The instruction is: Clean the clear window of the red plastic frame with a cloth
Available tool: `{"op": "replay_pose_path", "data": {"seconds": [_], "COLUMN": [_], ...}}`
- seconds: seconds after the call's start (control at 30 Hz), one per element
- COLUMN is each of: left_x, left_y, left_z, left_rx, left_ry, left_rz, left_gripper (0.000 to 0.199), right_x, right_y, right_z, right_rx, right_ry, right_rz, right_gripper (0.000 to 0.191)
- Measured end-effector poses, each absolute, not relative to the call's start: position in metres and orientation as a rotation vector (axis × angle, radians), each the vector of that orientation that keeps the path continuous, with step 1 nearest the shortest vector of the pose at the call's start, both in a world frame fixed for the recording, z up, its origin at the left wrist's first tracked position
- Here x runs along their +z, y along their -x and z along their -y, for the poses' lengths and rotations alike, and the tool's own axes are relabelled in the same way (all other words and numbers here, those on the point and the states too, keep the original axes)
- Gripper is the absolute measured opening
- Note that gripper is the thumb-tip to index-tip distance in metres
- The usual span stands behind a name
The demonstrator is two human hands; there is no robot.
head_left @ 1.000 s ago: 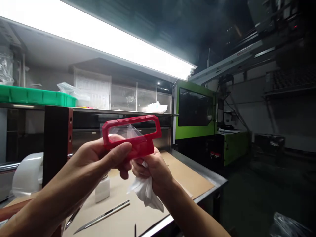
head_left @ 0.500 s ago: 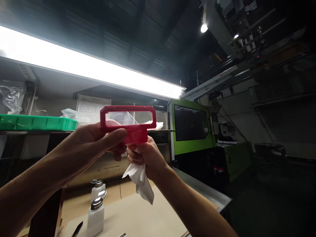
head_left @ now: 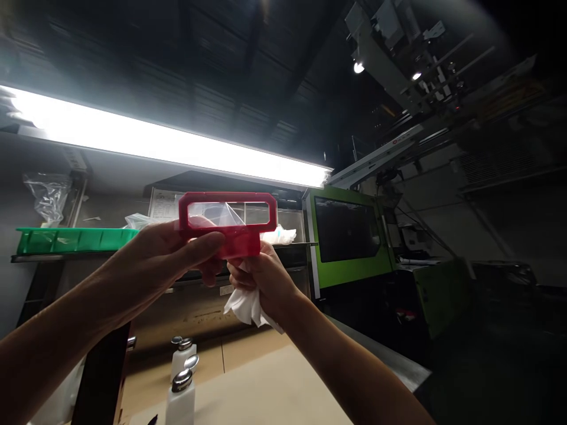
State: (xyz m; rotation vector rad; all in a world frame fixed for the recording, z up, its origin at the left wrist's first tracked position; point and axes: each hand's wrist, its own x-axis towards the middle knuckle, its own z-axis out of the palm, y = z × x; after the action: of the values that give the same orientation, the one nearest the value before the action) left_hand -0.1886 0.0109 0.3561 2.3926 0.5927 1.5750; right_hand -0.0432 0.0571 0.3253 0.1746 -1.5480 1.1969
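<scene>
I hold a red translucent plastic part (head_left: 230,208) with a long rectangular window up toward the strip light. My left hand (head_left: 172,262) grips its left end, thumb across the front. A thin clear film shows inside the window. My right hand (head_left: 261,280) is under the part's lower block and clutches a crumpled white cloth (head_left: 243,307) that hangs below the fingers.
Two white pump bottles (head_left: 181,378) with metal tops stand on the cardboard-covered bench (head_left: 266,389). A green tray (head_left: 71,239) sits on the upper shelf at left, plastic bags beside it. A green moulding machine (head_left: 349,236) stands to the right. A bright strip light (head_left: 168,147) runs overhead.
The view has tilted upward while the part was raised toward the light. The bench tools slid out of sight at the bottom. Both hands keep the same hold.
</scene>
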Motion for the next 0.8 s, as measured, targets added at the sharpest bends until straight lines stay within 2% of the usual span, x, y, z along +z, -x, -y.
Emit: {"op": "replay_pose_path", "data": {"seconds": [0.2,0.5,0.6,0.7,0.8], "left_x": [0.356,0.348,0.345,0.343,0.34], "left_y": [0.193,0.209,0.212,0.213,0.213], "left_z": [-0.012,-0.021,-0.022,-0.021,-0.019], "left_rx": [1.577,1.549,1.572,1.604,1.595], "left_ry": [-2.369,-2.282,-2.227,-2.176,-2.157], "left_rz": [-0.622,-0.668,-0.683,-0.675,-0.681], "left_gripper": [0.027,0.04,0.037,0.034,0.033], "right_x": [0.325,0.325,0.32,0.31,0.302], "right_y": [0.046,0.034,0.028,0.02,0.012], "right_z": [-0.057,-0.059,-0.059,-0.051,-0.04], "right_rx": [1.193,1.069,0.977,0.596,-0.126], "right_ry": [-0.166,-0.198,-0.188,-0.137,-0.092], "right_rz": [1.564,1.345,1.301,1.267,1.401], "right_gripper": [0.016,0.036,0.027,0.018,0.012]}}
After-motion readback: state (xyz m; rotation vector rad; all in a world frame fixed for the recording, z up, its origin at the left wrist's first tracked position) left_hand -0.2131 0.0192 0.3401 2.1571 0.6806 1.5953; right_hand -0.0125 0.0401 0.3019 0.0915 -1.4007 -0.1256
